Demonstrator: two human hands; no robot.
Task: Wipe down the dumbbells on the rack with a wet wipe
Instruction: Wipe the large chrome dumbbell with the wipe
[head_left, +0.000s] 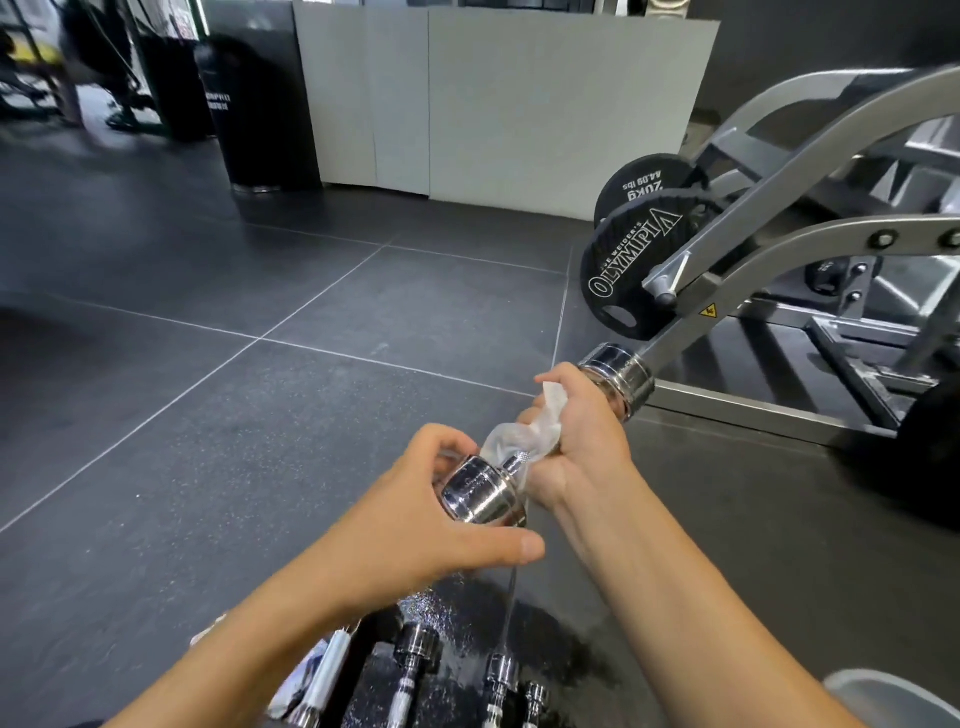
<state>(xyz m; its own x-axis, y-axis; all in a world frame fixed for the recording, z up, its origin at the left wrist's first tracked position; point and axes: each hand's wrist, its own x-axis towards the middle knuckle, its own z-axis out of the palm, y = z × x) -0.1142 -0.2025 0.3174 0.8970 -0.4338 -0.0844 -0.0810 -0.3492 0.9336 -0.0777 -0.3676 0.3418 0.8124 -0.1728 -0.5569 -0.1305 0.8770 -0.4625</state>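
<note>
1. Left hand (415, 519): fingers curled round the near chrome head of the held dumbbell (480, 493).
2. Racked dumbbells (500, 673): below both hands.
3. Wet wipe (514, 431): bunched round the knurled handle, under the right fingers.
4. Right hand (587, 436): fingers clenched on wipe and handle.
5. Olympia weight plate (628, 260): beyond the fingers.

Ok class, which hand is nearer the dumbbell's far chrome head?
Right. The right hand, wrapping the wet wipe round the handle, sits just beside the far head; the left hand holds the near head at the opposite end.
</note>
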